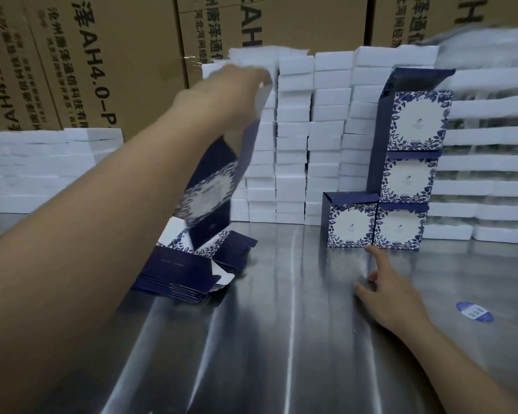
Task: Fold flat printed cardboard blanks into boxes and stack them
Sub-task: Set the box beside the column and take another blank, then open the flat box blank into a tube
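left hand (219, 94): fingers pinch blank (213, 186) top, upper centre, blurred
right hand (386, 297): fingers spread, over table (281, 339), near boxes (401, 180)

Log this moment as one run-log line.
left hand holds navy floral-printed flat cardboard blank aloft | right hand open over steel table | four folded printed boxes stacked

bare left forearm (108, 204), bare right forearm (449, 363)

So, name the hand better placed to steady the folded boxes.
Right, probably: the right hand rests open on the table just before the folded boxes; the left hand is raised, gripping a blank.
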